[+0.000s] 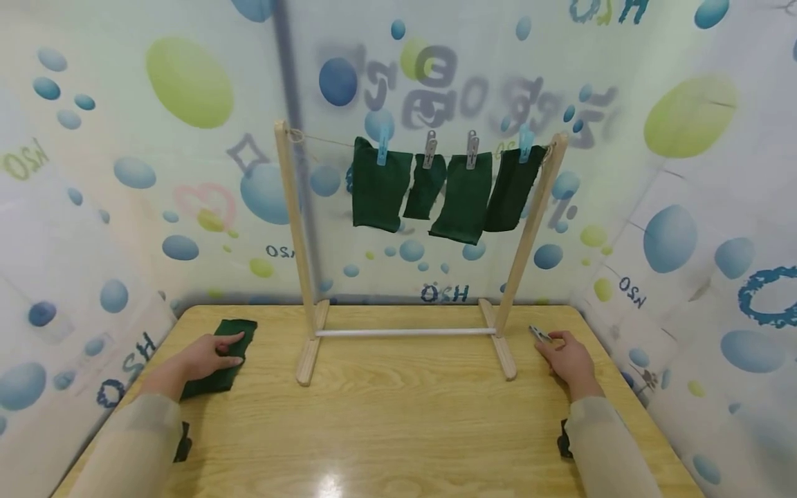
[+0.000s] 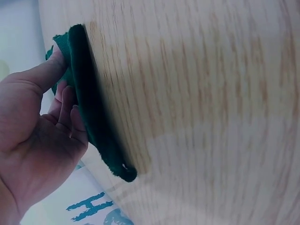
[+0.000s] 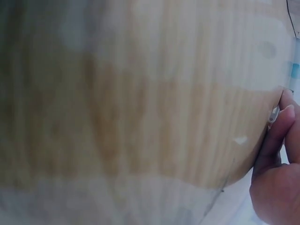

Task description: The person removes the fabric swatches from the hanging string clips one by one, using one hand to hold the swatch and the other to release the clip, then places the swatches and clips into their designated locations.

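Four green cloths [image 1: 461, 197] hang clipped to a line [image 1: 330, 141], while a fifth cloth [image 1: 214, 381] lies at the left of the desk [image 1: 398, 415], seemingly the only one not yet up. The left hand's [image 1: 203, 356] grip is spread over it; the right hand [image 1: 571, 360] pinches a clothespin [image 1: 539, 335]. Lettering [image 1: 444, 294] behind resembles "H2O"; no brand is legible.

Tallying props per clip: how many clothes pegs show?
5: blue peg, grey peg, second grey peg, second blue peg along the string; fifth peg in the right hand. More may be hidden.
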The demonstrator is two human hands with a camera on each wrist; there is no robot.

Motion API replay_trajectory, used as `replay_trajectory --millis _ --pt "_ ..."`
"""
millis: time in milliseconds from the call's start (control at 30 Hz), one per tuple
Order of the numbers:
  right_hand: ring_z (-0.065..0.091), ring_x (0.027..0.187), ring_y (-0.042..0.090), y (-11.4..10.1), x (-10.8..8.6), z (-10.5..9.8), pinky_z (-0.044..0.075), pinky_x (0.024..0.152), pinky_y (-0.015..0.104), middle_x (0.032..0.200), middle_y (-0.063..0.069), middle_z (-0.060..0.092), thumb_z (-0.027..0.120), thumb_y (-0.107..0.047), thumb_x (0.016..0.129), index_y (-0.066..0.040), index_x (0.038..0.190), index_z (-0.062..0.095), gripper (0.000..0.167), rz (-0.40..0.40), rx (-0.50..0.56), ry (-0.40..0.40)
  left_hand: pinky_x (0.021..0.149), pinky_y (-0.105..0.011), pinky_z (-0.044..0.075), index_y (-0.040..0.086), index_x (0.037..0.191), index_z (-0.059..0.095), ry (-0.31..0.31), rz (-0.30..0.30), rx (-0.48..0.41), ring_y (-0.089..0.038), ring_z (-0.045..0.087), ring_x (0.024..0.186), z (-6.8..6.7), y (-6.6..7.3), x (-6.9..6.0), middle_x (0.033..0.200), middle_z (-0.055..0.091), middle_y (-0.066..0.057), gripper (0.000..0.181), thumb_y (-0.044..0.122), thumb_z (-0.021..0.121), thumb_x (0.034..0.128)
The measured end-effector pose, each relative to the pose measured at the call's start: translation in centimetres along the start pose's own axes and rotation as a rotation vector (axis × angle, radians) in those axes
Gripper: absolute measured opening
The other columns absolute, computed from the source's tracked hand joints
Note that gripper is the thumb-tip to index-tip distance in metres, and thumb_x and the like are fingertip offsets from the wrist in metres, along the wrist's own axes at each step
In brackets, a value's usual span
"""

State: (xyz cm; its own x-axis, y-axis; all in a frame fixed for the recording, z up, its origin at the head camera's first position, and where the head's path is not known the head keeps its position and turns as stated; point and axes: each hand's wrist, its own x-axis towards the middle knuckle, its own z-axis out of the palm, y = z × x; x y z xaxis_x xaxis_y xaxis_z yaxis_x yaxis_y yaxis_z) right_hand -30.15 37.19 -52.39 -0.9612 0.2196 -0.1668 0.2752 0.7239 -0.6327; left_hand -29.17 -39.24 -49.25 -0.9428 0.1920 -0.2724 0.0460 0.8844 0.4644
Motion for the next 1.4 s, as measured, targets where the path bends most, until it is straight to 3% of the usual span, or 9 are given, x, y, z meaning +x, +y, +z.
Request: replay_trajectory --millis 233,333,500,600,700,900,1133,1400 --pt "0.067 0.064 0.013 0.0 0.0 -0.3 0.050 0.069 0.031 0.122 0.029 0.066 0.063 -0.047 0.109 0.005 0.158 0.042 0.074 -0.018 -0.007 -0.014 0.110 -0.075 0.046 -0.007 0.163 0.040 0.011 0.036 -0.009 -0.067 0.054 0.132 0.1 -0.2 -0.2 0.134 0.059 -0.049 0.083 0.037 0.078 0.1038" --pt "0.067 0.064 0.014 0.1 0.1 -0.2 0.050 0.068 0.031 0.116 0.026 0.068 0.064 -0.046 0.109 0.005 0.157 0.042 0.074 -0.025 -0.003 -0.013 0.107 -0.074 0.048 -0.008 0.162 0.042 0.028 0.085 -0.008 -0.065 0.057 0.128 0.2 -0.6 -0.2 0.131 0.060 -0.047 0.082 0.036 0.078 0.1035" --pt "0.067 0.064 0.014 0.4 0.1 0.0 0.050 0.068 0.031 0.105 0.019 0.069 0.064 -0.046 0.109 0.006 0.157 0.042 0.074 -0.021 0.004 -0.023 0.090 -0.057 0.056 -0.010 0.157 0.049 0.084 0.164 0.010 -0.043 0.064 0.104 0.3 -0.9 -0.4 0.116 0.065 -0.033 0.074 0.032 0.078 0.1035" --pt "0.067 0.064 0.014 0.4 0.1 0.1 0.050 0.068 0.031 0.100 0.015 0.069 0.064 -0.046 0.109 0.005 0.158 0.041 0.074 -0.016 0.010 -0.030 0.080 -0.045 0.054 -0.010 0.155 0.053 0.133 0.147 -0.014 -0.028 0.063 0.092 0.2 -0.8 -0.9 0.107 0.069 -0.020 0.070 0.030 0.078 0.1039" --pt "0.067 0.064 0.014 0.2 0.2 0.1 0.051 0.067 0.032 0.100 0.016 0.069 0.065 -0.046 0.109 0.005 0.158 0.042 0.075 -0.016 0.016 -0.026 0.077 -0.040 0.053 -0.011 0.152 0.055 0.164 0.092 -0.041 -0.024 0.063 0.091 -0.1 -0.7 -1.7 0.106 0.071 -0.015 0.067 0.029 0.079 0.1034" --pt "0.068 0.063 0.013 0.0 0.1 -0.2 0.053 0.064 0.031 0.106 0.021 0.069 0.066 -0.042 0.109 0.005 0.157 0.043 0.071 -0.017 0.019 -0.015 0.077 -0.039 0.051 -0.011 0.157 0.048 0.049 -0.007 -0.055 -0.024 0.059 0.089 -0.2 -1.2 -2.8 0.102 0.068 -0.012 0.084 0.035 0.085 0.0984" --pt "0.067 0.062 0.013 0.1 0.1 -0.4 0.051 0.065 0.031 0.100 0.016 0.068 0.066 -0.043 0.109 0.005 0.156 0.043 0.072 -0.015 0.024 -0.019 0.077 -0.037 0.046 -0.011 0.160 0.045 0.045 0.039 -0.039 -0.022 0.052 0.084 -0.1 -1.2 -2.7 0.095 0.062 -0.009 0.084 0.031 0.085 0.0985" --pt "0.067 0.062 0.012 0.2 0.1 -0.2 0.050 0.067 0.031 0.100 0.015 0.069 0.065 -0.044 0.109 0.005 0.157 0.042 0.072 -0.030 0.015 -0.017 0.072 -0.034 0.042 -0.011 0.159 0.045 0.044 0.047 -0.033 -0.020 0.050 0.077 0.1 -1.1 -2.9 0.085 0.058 -0.005 0.084 0.029 0.086 0.0977"
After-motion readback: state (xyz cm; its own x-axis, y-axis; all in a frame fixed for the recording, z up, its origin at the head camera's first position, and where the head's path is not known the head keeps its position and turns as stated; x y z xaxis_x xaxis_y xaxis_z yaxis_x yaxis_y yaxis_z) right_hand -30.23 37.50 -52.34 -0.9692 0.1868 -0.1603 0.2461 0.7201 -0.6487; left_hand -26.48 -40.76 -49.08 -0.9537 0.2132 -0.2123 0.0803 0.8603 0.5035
